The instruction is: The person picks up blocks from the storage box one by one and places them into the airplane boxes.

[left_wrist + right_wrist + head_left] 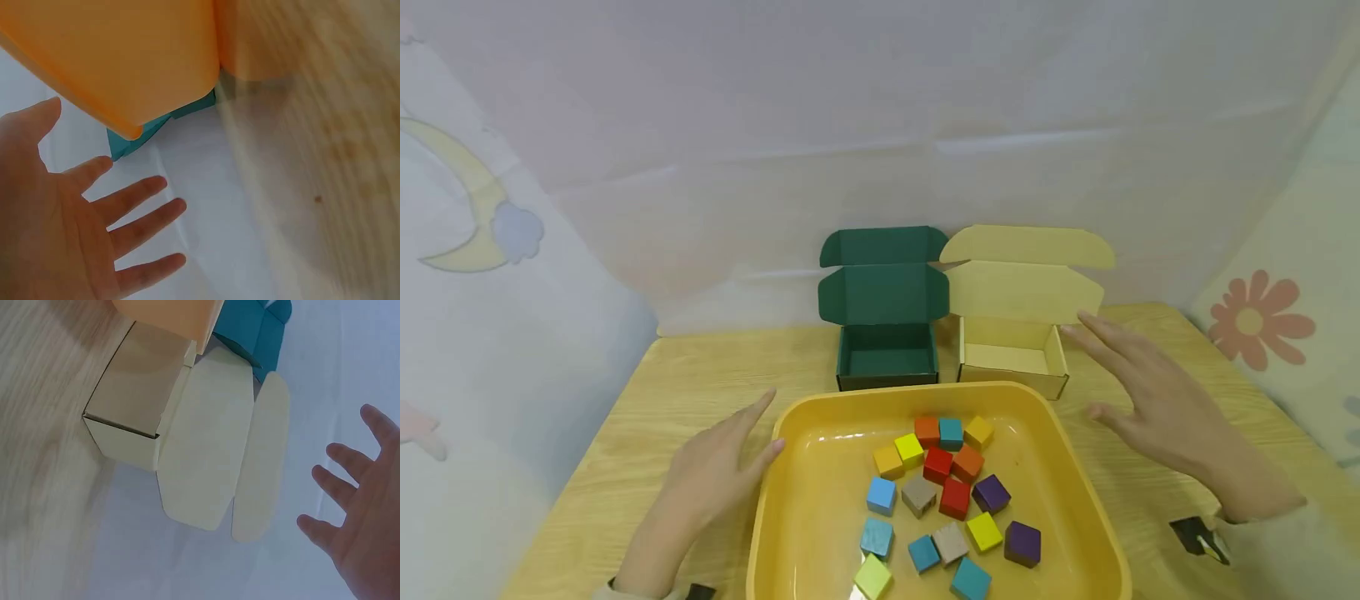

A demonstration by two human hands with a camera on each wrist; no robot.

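Observation:
A yellow tray [820, 517] in front of me holds several coloured wooden cubes, among them a red cube [955, 498], a purple cube [1022, 544] and a light blue cube [881, 496]. My left hand [711, 475] is at the tray's left rim, holding nothing; its fingers are spread in the left wrist view. To the right of the tray my right hand [1157, 400] hovers with fingers extended and nothing in it, fingertips near the cream box [1011, 381]. Beside that box stands a dark green box [887, 383]. Both boxes have their lids raised.
The wooden table [692, 375] carries the tray, with both boxes behind it. A pale cloth [760, 167] hangs along the back, and printed side panels show a moon [478, 192] on the left and a flower [1249, 321] on the right.

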